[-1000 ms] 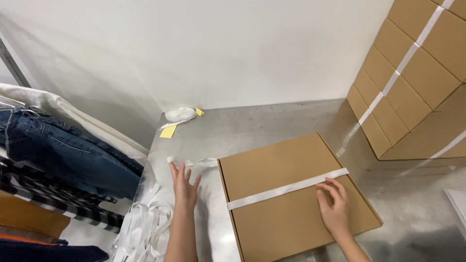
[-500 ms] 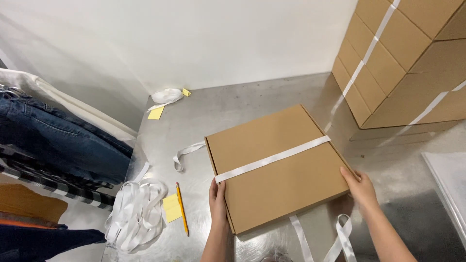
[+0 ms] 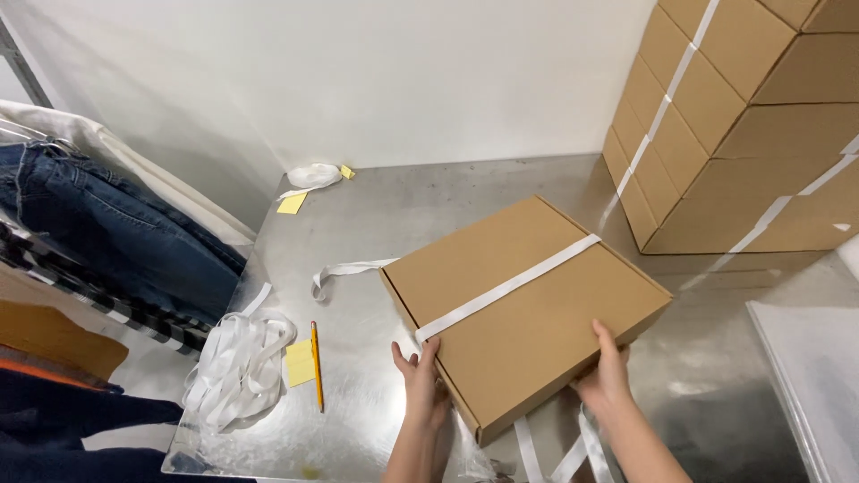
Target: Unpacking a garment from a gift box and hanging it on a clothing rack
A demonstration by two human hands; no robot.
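Note:
A flat brown cardboard box (image 3: 537,313) lies on a shiny metal table (image 3: 376,224), with a white strap (image 3: 506,288) running across its lid. My left hand (image 3: 420,380) presses against the box's near left edge, fingers up the side. My right hand (image 3: 604,376) grips the near right edge, thumb on the lid. The near corner of the box looks lifted off the table. Loose ends of white strap (image 3: 555,452) trail below the box near my wrists.
A tall stack of strapped cardboard boxes (image 3: 743,116) stands at the right. A pile of white straps (image 3: 237,367), a yellow sticky pad (image 3: 299,362) and a pencil (image 3: 317,365) lie at the left. Jeans (image 3: 116,233) hang at the far left.
My hands went from flat on the table and lid to the box's near edges. The box turned and its near corner came up; strap ends now hang below.

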